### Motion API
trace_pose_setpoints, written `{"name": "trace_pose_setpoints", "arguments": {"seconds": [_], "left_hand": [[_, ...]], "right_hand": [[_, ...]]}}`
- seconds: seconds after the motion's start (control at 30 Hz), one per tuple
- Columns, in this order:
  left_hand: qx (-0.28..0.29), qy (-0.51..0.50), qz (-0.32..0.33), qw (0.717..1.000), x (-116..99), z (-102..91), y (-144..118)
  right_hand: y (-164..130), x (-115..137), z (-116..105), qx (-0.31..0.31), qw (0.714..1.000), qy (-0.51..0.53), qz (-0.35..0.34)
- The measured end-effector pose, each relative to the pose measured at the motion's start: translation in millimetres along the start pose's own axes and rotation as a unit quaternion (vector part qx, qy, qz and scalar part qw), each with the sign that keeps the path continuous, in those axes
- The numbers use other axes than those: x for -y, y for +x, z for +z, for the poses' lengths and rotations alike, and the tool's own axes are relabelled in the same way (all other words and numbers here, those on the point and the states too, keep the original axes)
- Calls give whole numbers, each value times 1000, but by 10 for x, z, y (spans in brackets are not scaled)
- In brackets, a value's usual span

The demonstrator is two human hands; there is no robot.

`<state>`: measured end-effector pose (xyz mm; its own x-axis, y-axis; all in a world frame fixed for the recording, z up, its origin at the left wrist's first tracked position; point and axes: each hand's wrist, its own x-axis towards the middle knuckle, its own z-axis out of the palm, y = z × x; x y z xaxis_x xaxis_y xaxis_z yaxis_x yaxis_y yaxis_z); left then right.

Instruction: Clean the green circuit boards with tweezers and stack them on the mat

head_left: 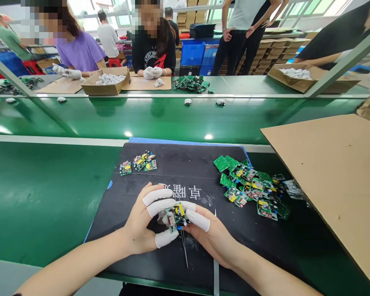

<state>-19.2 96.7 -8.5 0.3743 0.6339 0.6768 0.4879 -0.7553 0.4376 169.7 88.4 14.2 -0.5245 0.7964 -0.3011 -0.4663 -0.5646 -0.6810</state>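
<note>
Pinching a small circuit board (175,215) between my left hand (148,222) and right hand (209,234), low centre of frame.
Capped fingertips look slippery; I judge it could drop onto the black mat (172,172).

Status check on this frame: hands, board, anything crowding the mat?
Left hand and right hand both grip one circuit board. Board pile right; small board group far left.
</note>
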Motion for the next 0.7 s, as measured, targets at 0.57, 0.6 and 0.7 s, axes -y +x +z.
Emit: {"name": "trace_pose_setpoints", "arguments": {"seconds": [0.57,0.6,0.7], "left_hand": [[-4,-69,-41,997,-67,-20,28],[-3,-73,-43,996,-67,-19,35],[3,-79,-45,996,-65,-19,50]], "right_hand": [[-32,-6,-25,-3,997,-80,-5],[-36,-2,-27,-8,997,-80,-7],[-35,8,-29,-24,997,-78,-9]]}}
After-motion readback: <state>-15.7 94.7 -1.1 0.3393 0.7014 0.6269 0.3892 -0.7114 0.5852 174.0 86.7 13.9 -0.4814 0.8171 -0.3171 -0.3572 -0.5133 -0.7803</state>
